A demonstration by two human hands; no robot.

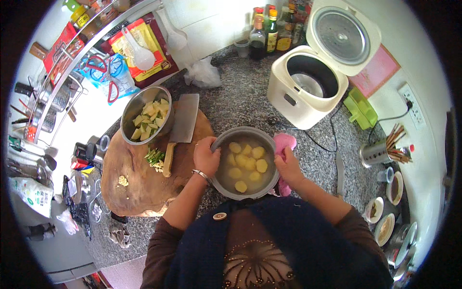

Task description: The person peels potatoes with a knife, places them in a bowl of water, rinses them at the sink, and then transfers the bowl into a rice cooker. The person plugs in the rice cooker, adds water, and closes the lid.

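A grey metal inner pot is held level in front of my body. Cloudy liquid fills part of it, with several peeled yellow potato pieces in it. My left hand grips the left rim, thumb towards the inside. On the opposite side, my right hand holds the rim with a pink cloth bunched against it. Beyond the pot, a white rice cooker stands with its lid raised and no inner pot inside; its heating plate shows.
Left of the pot, a round wooden chopping board bears a cleaver, chopped greens and garlic, and a steel bowl of cut vegetable chunks. A power cord crosses the granite counter near a knife. Sauce bottles line the wall.
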